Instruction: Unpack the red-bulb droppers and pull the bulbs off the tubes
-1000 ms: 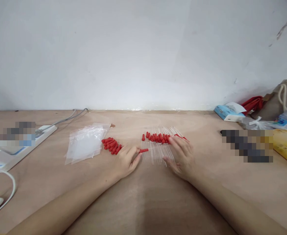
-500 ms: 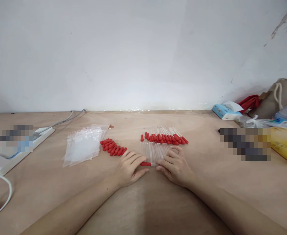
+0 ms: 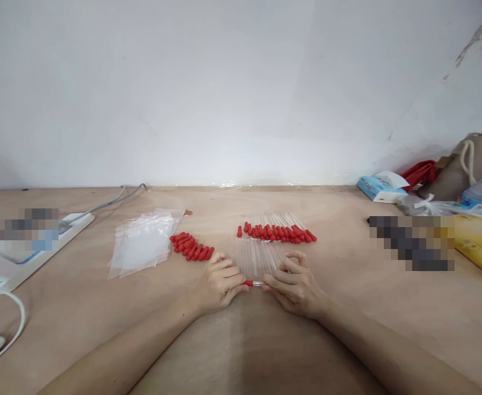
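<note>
Head view: left hand [image 3: 220, 282] fingers hide most of the red bulb [image 3: 248, 283].

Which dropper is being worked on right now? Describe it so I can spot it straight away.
Start at the row of finished red-capped droppers mid-table, then come nearer past the bare clear tubes. The dropper sits between the left hand and right hand, pinched from both ends. It is the only one held, apart from the others.

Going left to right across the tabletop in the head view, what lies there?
Power strip → clear plastic bags → loose red bulbs → left hand → right hand → blue tissue pack → yellow package.
</note>
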